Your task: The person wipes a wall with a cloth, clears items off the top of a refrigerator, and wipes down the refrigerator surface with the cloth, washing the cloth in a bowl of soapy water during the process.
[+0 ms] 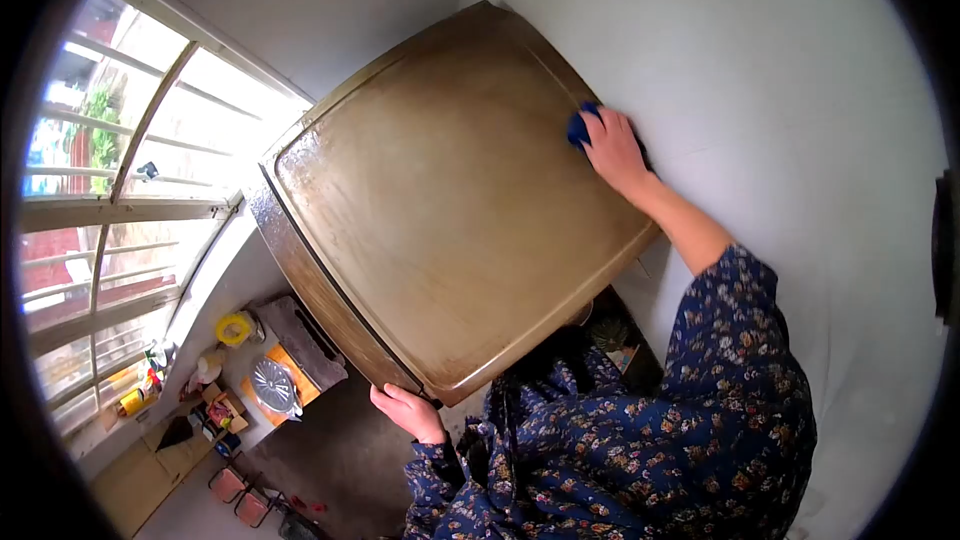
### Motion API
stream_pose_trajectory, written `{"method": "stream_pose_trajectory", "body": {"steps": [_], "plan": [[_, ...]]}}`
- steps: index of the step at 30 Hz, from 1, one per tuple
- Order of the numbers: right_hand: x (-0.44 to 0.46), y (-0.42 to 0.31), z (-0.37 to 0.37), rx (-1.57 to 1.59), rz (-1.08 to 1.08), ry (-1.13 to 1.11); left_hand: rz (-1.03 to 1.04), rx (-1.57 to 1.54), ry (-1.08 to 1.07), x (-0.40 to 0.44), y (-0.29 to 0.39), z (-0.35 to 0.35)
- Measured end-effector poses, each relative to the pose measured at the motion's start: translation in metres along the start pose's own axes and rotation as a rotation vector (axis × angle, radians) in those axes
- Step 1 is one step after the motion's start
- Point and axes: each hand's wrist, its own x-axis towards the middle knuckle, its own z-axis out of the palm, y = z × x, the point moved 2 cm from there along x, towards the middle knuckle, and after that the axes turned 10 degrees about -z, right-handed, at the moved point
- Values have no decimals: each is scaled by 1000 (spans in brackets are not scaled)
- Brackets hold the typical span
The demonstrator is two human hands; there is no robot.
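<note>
A large brownish, stained top of an appliance [440,200], probably a refrigerator, fills the middle of the head view. My right hand [615,147] is closed on a dark blue cloth [577,130], pressed to the top near its right edge, beside the wall. At the front left corner, my left hand [408,410] rests against the edge, its fingers partly hidden by the corner; whether it grips the edge is unclear. Wet-looking droplets and dirt show along the left rim.
A barred window [125,170] is on the left, and a pale wall [780,90] runs close along the right. Below left are a cluttered counter [262,418], a yellow roll [233,329], a round metallic item [275,385] and red-framed stools [250,507] on the floor.
</note>
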Motion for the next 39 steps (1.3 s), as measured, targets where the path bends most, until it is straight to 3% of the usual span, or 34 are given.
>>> {"method": "stream_pose_trajectory", "body": {"steps": [5,9,13,15,19,23,24,27,29,32,34,35,39], "plan": [[158,19,67,61,-109,163,-40,56,7,-2,3,-1],[243,31,92,195,-116,136,-21,123,26,1,-4,2],[173,10,66,319,-286,165,-67,72,0,1,2,0],[82,-12,42,436,-356,145,-7,11,-1,1,-6,1],[-75,-67,-46,547,-329,-124,-14,-5,-25,1,-6,1],[-33,-55,-26,480,-393,-104,-27,-6,-4,1,-1,1],[-8,-47,-8,417,-365,-98,-20,29,10,0,1,1],[108,-15,55,251,-267,189,-84,46,47,-2,2,2],[193,3,80,202,-147,88,-64,59,38,-1,0,-1],[253,10,99,122,-88,157,-67,40,52,-1,-4,3],[241,7,98,222,-107,237,-80,60,46,-1,-8,0],[218,5,96,248,-173,168,-91,51,44,-2,-7,2],[41,-56,16,510,-424,53,-34,17,-5,0,-2,0]]}}
